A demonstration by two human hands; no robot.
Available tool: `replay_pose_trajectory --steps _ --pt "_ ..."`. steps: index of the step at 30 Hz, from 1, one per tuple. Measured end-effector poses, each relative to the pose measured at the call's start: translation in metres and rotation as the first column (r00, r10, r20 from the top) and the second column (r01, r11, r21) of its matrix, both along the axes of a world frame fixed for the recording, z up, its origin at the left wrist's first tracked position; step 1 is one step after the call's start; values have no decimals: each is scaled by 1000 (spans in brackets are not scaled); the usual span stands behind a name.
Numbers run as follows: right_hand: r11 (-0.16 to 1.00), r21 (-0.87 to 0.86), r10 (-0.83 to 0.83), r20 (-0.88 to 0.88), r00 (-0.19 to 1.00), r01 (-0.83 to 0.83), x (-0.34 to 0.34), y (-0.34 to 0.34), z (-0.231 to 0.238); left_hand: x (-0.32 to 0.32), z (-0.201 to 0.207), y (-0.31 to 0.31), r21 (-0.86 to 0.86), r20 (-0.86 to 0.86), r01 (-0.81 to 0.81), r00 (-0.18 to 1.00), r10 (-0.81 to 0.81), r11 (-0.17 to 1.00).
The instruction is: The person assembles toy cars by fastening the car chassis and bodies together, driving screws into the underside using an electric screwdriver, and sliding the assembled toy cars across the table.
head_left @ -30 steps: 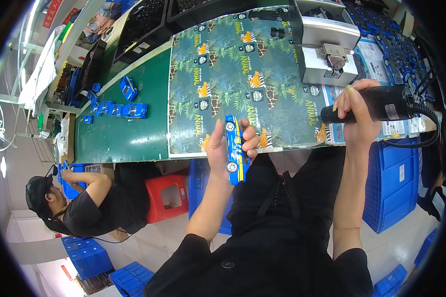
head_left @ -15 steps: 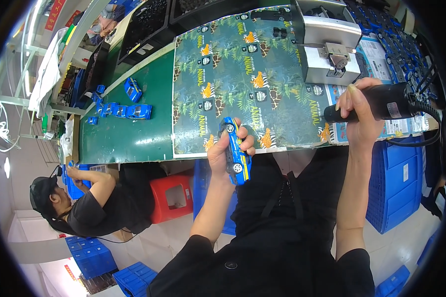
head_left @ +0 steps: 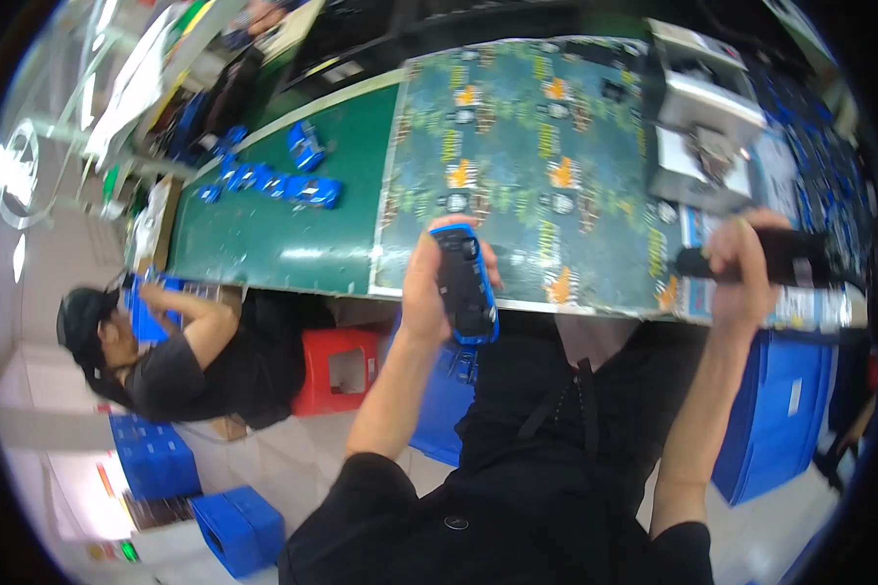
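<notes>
My left hand (head_left: 423, 294) is wrapped round a blue toy car (head_left: 466, 288) just in front of the table edge. The car's black underside faces up, with its blue body showing as a rim. My right hand (head_left: 743, 271) is closed round a black electric screwdriver (head_left: 800, 257), which lies sideways above the right end of the table. Its narrower end points left, toward the middle of the table. The picture is smeared by motion, so the screwdriver's tip and the car's small parts cannot be made out.
Several blue toy cars (head_left: 312, 191) stand on the green tabletop (head_left: 273, 239) at the left. A patterned sheet (head_left: 517, 210) covers the middle. A metal fixture (head_left: 702, 161) stands back right, near many blue parts (head_left: 815, 146). At left, a person (head_left: 180, 341) sits by a red stool (head_left: 337, 370).
The toy car has turned from showing its side and wheels to showing its black underside. My view has shifted, so the table sits farther right. Both hands keep their hold.
</notes>
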State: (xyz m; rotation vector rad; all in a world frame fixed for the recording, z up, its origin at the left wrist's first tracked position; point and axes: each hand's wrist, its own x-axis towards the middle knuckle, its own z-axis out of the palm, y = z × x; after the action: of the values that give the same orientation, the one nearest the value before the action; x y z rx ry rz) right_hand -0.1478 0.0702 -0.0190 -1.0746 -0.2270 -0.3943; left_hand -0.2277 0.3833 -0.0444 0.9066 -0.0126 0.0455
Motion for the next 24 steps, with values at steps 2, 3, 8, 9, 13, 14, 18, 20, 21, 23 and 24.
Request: replay_pose_trajectory --steps 2,3,8,9,13,14,18,20,21,23,24 --pt "999 -4 37 51 998 -37 1 -13 -9 7 8 34 835 389 -409 912 130 368" --pt "999 -26 48 53 997 -46 1 -15 -8 13 18 47 827 562 -561 824 -65 45" --pt "997 -39 63 60 996 -61 6 -10 -11 -16 22 102 774 186 -343 926 -328 -532" --pt "997 -45 67 60 996 -64 6 -8 -9 -21 20 114 777 187 -341 927 -324 -529" --pt "996 -59 77 64 995 -73 6 -9 -7 -32 10 170 686 292 -301 948 -129 -662" --pt "995 -51 85 63 994 -82 6 -10 -6 -31 7 185 674 343 -284 938 -51 -682" --pt "994 -24 109 41 993 -108 9 -13 -9 -30 -11 222 648 593 -296 774 221 -702" --pt "995 -30 93 49 994 -92 10 -10 -7 -34 -14 213 672 609 -370 769 195 -642" --pt "996 -36 85 55 995 -83 9 -10 -8 -38 -13 203 692 624 -433 762 175 -578" --pt "995 -34 91 68 994 -89 9 -9 -7 -40 -13 176 719 605 -473 786 124 -509" --pt "997 -29 76 59 995 -74 7 -7 -5 -40 -14 163 731 592 -493 802 81 -472"
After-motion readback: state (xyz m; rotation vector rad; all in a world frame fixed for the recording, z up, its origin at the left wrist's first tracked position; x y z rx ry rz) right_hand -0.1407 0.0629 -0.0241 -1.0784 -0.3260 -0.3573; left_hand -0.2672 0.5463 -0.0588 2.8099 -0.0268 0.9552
